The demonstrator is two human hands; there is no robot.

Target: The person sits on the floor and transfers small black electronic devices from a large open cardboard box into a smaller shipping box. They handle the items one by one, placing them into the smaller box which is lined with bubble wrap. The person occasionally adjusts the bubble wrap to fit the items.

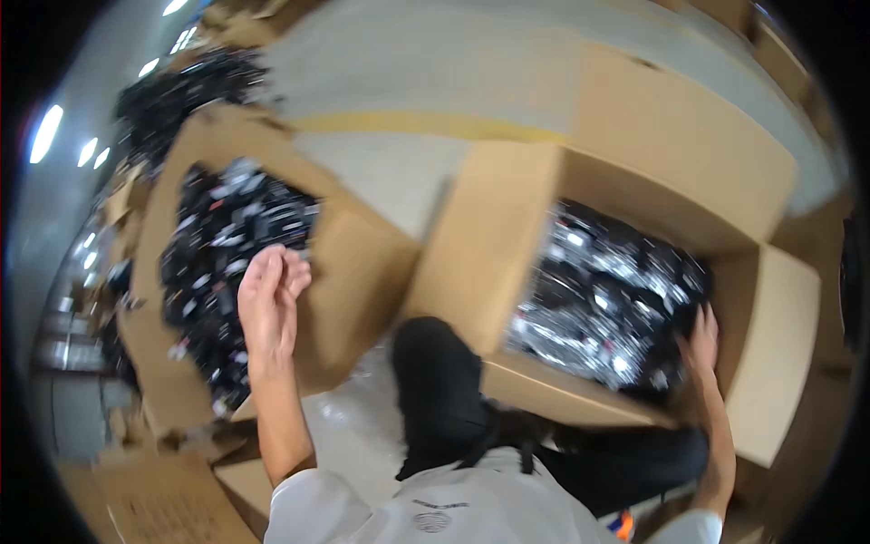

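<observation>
My left hand (273, 295) is raised over the near right part of the left carton (358, 263). Its fingers are loosely bent and I see nothing in them. Under and beyond it, that carton holds a heap of small black items (213, 245) with white and a few red bits. My right hand (701, 339) reaches into the right carton (494, 213), fingers stretched out along the right side of the packages. These black items in shiny clear plastic (603, 304) lie in rows; blur hides their kind.
The right carton's flaps stand folded outward, one flap (775, 354) beside my right forearm. My knee (439, 381) is between the two cartons. Another dark heap (186, 95) lies at the far left. A brown carton (168, 499) sits at the lower left. A yellow line (408, 123) crosses the grey floor.
</observation>
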